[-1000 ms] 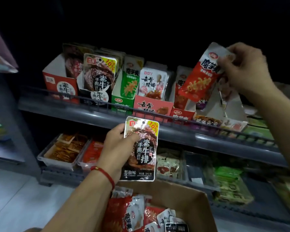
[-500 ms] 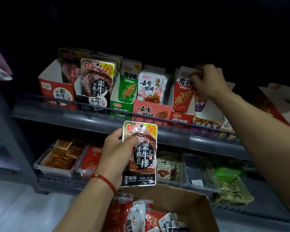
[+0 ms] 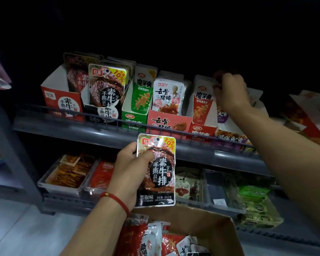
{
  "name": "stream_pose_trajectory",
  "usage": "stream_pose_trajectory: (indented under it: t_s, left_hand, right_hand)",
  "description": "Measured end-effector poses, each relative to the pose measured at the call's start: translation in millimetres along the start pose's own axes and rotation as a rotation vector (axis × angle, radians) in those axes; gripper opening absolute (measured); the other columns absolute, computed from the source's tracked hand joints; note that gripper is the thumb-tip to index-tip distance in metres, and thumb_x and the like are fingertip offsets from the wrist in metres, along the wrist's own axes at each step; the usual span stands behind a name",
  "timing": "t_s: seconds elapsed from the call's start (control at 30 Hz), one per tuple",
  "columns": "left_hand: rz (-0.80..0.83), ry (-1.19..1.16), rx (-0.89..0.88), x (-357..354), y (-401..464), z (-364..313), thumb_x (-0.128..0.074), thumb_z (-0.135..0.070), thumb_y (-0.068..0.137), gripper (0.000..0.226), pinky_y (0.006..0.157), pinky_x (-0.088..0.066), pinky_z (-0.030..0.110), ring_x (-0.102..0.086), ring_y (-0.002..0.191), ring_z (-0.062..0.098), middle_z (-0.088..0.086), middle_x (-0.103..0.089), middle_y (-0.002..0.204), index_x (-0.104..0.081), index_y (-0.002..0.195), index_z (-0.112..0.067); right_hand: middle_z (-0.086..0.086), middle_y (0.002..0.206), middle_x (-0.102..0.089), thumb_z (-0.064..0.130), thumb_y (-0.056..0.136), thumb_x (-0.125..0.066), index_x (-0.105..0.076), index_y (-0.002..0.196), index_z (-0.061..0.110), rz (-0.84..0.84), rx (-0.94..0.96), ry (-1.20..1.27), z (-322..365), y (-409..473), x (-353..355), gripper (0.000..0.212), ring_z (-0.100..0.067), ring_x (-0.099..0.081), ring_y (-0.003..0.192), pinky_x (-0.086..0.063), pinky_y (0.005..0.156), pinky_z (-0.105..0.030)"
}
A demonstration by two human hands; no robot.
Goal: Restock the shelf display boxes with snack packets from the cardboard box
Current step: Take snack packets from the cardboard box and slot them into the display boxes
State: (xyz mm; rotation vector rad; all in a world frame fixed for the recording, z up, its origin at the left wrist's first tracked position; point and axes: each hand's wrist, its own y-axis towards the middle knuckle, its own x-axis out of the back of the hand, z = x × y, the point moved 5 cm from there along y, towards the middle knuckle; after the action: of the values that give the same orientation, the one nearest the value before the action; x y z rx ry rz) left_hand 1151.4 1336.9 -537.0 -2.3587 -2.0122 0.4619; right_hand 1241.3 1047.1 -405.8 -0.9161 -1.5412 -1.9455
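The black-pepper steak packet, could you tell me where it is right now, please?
In the head view, the left hand holds the black-pepper steak packet at centre, below the upper shelf rail and above the cardboard box.

The right hand (image 3: 229, 93) covers the top edge of the red packet (image 3: 203, 102) and blurs into the dark behind it, so its hold there cannot be made out. The cardboard box (image 3: 207, 224) is cut off by the bottom edge, and the left hand (image 3: 131, 170) hides the black packet's (image 3: 158, 170) left side. Packets at the far right (image 3: 307, 115) are too dim and smeared to read.

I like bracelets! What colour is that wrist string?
Red string, with a gold bead, on the left wrist; head view.
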Motion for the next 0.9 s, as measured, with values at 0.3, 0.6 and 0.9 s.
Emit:
stream_pose_trajectory:
  t_s: [0.3,0.6,0.9]
  left_hand:
    - [-0.004,-0.044,-0.084,2.9,0.4,-5.1,-0.064,-0.002,0.095,0.029,0.06,-0.055,0.016,-0.075,0.081,0.007,-0.003,-0.08,0.092,-0.071,0.11,-0.026]
    - [-0.159,-0.017,-0.257,43.0,-5.1,-30.7,-0.074,-0.018,0.092,0.02,0.081,-0.061,0.035,-0.076,0.091,0.018,0.002,-0.08,0.093,-0.067,0.111,-0.02]
    - [-0.546,-0.208,-0.193,111.8,1.7,-35.0,-0.061,-0.011,0.098,0.019,0.078,-0.053,0.031,-0.056,0.075,0.009,0.003,-0.061,0.101,-0.062,0.116,-0.017]
  right_hand:
    - [0.003,0.1,-0.065,0.023,0.099,-0.057,-0.066,0.113,0.016,0.171,0.527,0.301,89.0,-66.9,38.6,0.019,-0.012,-0.063,0.086,-0.054,0.076,-0.026]
    - [0.008,0.093,-0.072,0.028,0.094,-0.069,-0.068,0.1,0.021,0.765,0.446,0.571,142.4,-85.1,33.3,0.009,-0.003,-0.068,0.08,-0.06,0.069,-0.03]
    - [0.0,0.109,-0.07,0.035,0.099,-0.059,-0.064,0.117,0.014,0.081,0.408,0.699,202.4,14.4,62.9,0.027,-0.016,-0.069,0.098,-0.061,0.074,-0.046]
